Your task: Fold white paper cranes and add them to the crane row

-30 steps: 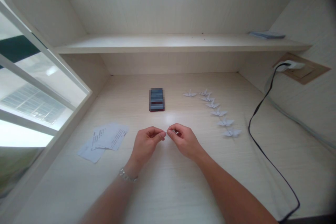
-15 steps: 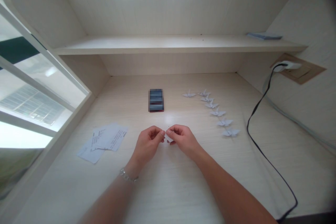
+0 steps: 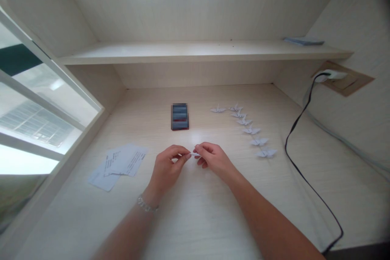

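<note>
A small folded white paper [image 3: 194, 154] is pinched between my two hands above the middle of the desk, seen nearly edge-on as a thin strip. My left hand [image 3: 168, 166], with a beaded bracelet [image 3: 147, 205] at its wrist, grips the paper's left end between thumb and forefinger. On the other end, the thumb and forefinger of my right hand [image 3: 213, 158] are closed, its lower fingers curled loosely. Much of the paper is hidden by fingertips. Several white folded paper cranes [image 3: 251, 130] stand in a curved row to the right.
Printed paper sheets [image 3: 124, 160] overlap at the left. Behind my hands lies a dark rectangular object [image 3: 179, 116], its face pixelated. A black cable [image 3: 291, 128] runs from the wall socket [image 3: 344, 79] down the right side. A shelf [image 3: 201, 57] spans the back, carrying a flat item [image 3: 304, 41].
The folded paper has turned from showing a small flat face to nearly edge-on. My right hand's lower fingers have loosened slightly, and the whole view has shifted a little.
</note>
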{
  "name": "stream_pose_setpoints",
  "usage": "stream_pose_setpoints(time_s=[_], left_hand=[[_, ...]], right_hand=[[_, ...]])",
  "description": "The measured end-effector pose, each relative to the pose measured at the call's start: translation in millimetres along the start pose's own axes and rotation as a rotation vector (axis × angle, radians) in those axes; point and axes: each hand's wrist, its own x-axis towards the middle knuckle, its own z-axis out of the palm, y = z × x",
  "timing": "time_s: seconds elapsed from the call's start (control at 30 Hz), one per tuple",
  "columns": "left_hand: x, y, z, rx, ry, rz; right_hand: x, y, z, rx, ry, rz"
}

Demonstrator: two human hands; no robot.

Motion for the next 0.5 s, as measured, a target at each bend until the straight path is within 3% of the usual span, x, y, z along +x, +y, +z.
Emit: stream_pose_setpoints(time_s=[0.1,0.2,0.33,0.5], left_hand=[[-0.2,-1.3,-1.5,0.028,-0.011,-0.075],[-0.6,-0.6,-1.6,0.034,-0.044,-0.101],[-1.5,3.0,0.9,0.009,-0.057,-0.096],[-2.3,7.6,2.4,0.014,-0.067,-0.096]], right_hand=[[-1.1,-0.2,-0.5,-0.188,0.066,-0.245],[-4.6,-1.7,1.0,-0.324,0.042,-0.385],[-7.4,-3.1,4.6,-0.441,0.083,-0.451],[-6.9,-3.0,5.0,-0.407,0.091,-0.417]])
